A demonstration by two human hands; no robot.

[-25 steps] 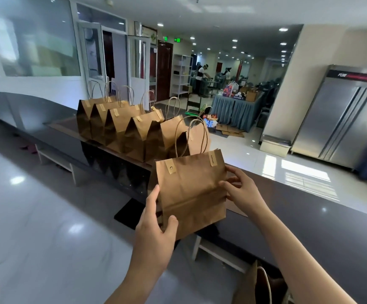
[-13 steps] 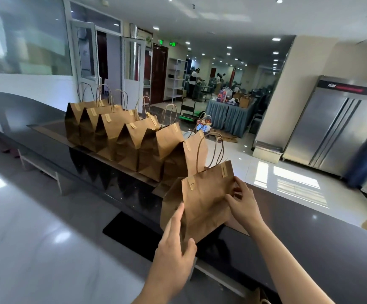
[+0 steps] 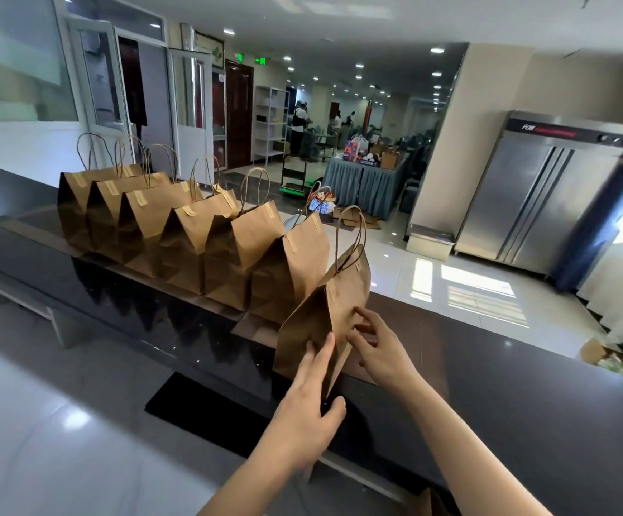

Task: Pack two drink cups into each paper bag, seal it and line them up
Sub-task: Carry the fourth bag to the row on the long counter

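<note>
Now a creased brown paper bag with twisted cord handles tilts on the glossy black counter, at 5 o'clock of the row of six sealed bags. The left hand lies flat-fingered against its side; the right hand pinches its near face. Its contents are hidden. Bare counter stretches toward 3 o'clock.

We see a bright interior lit by recessed ceiling lights and by daylight from the far right, which overexposes that edge and lays window patches on the floor. The dark counter mirrors the bags and shows small glints. Wide-angle distortion bends lines near the edges. The left window is blurred; far figures are soft.
</note>
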